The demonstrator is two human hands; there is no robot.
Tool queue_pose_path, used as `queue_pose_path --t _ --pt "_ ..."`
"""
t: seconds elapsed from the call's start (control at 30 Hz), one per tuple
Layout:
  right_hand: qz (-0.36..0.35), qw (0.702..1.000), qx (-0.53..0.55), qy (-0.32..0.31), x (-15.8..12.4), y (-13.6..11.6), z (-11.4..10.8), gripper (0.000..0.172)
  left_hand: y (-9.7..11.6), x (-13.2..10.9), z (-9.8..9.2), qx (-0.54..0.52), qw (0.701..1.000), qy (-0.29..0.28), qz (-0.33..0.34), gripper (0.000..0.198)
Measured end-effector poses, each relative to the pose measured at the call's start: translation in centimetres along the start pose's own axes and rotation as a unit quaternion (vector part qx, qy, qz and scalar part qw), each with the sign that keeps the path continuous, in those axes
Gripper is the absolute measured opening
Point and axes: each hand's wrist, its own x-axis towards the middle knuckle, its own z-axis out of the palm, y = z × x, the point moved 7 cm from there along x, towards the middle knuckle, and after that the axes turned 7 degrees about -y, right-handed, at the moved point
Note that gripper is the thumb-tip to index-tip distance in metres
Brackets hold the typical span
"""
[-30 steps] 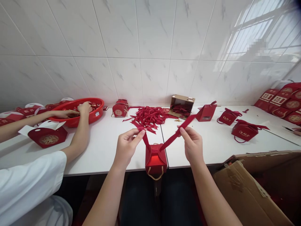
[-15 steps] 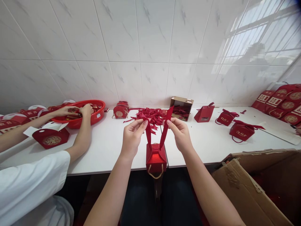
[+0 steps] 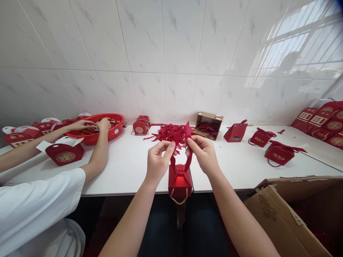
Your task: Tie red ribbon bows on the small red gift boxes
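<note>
Well left of the red box (image 3: 180, 185), a basin (image 3: 111, 137) is reached into by a co-worker's hands (image 3: 103, 124). Just above the box, on its left, one strand of ribbon (image 3: 188, 163) is pinched by the left hand (image 3: 158, 160), thumb against finger. Box set at table (image 3: 128, 167) edge; ribbon pile (image 3: 170, 132) heaped behind it. On the box's right, the other strand is pinched likewise by the right hand (image 3: 205, 153). Farther right of the box, a carton (image 3: 281, 214).

We now hold the red ribbon ends (image 3: 188, 132) close together, our left hand (image 3: 157, 161) and right hand (image 3: 204, 153) no longer well apart.
</note>
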Motion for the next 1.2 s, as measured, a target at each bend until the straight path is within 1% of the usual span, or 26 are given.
queue_pose_path --t 0.07,0.17,0.27,0.33,0.43,0.53,0.7,1.03,1.1,1.2 --pt "-0.021 0.999 0.018 0.021 -0.1 -0.4 -0.3 0.015 -0.5 0.1 -0.8 -0.024 0.999 0.042 -0.006 0.019" --pt "-0.040 0.998 0.009 0.057 -0.3 -0.5 -1.2 0.014 -1.4 0.3 -1.9 -0.087 0.991 0.104 -0.017 0.021" --pt "-0.042 0.996 0.003 0.077 -0.5 -0.2 -2.0 0.014 -1.9 0.5 -2.5 -0.131 0.982 0.135 -0.021 0.025" --pt "-0.040 0.996 0.003 0.082 -0.6 0.2 -2.3 0.015 -2.1 0.6 -2.6 -0.148 0.979 0.140 -0.029 0.028" --pt "-0.040 0.996 -0.006 0.084 -0.6 0.5 -2.7 0.018 -2.1 0.8 -2.4 -0.159 0.978 0.129 -0.037 0.026" --pt "-0.043 0.996 -0.010 0.083 -0.5 0.5 -2.8 0.019 -1.7 0.9 -2.2 -0.150 0.981 0.124 -0.027 0.023" --pt "-0.048 0.996 0.002 0.073 -0.5 0.2 -2.7 0.013 -1.1 1.1 -2.2 -0.129 0.981 0.143 0.001 0.022" --pt "-0.041 0.996 -0.020 0.072 -0.2 0.0 -2.7 0.018 -2.0 1.5 -2.8 -0.144 0.974 0.173 0.000 0.025" --pt "-0.036 0.997 -0.012 0.068 -0.1 0.2 -2.6 0.018 -2.1 1.5 -2.8 -0.146 0.974 0.171 -0.002 0.025" --pt "-0.031 0.997 0.005 0.069 0.0 0.4 -2.6 0.019 -2.1 1.6 -2.5 -0.157 0.976 0.148 -0.006 0.024"
